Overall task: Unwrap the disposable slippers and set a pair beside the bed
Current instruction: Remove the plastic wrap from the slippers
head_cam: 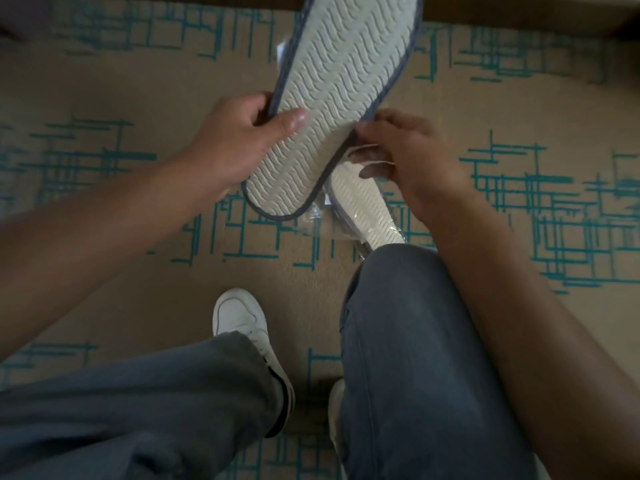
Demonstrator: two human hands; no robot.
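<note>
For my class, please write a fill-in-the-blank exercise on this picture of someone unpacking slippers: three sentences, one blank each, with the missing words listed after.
1. The left hand grips the unwrapped slipper so that its ridged ____ faces the camera.
2. The second slipper is still inside clear ____ wrapping.
3. The carpet is tan with line patterns in ____.

Missing words: sole; plastic; teal

Slipper (332, 109) sole matt, wavy-ribbed; wrapper (346, 220) clear glossy plastic; carpet (138, 98) matt
</note>
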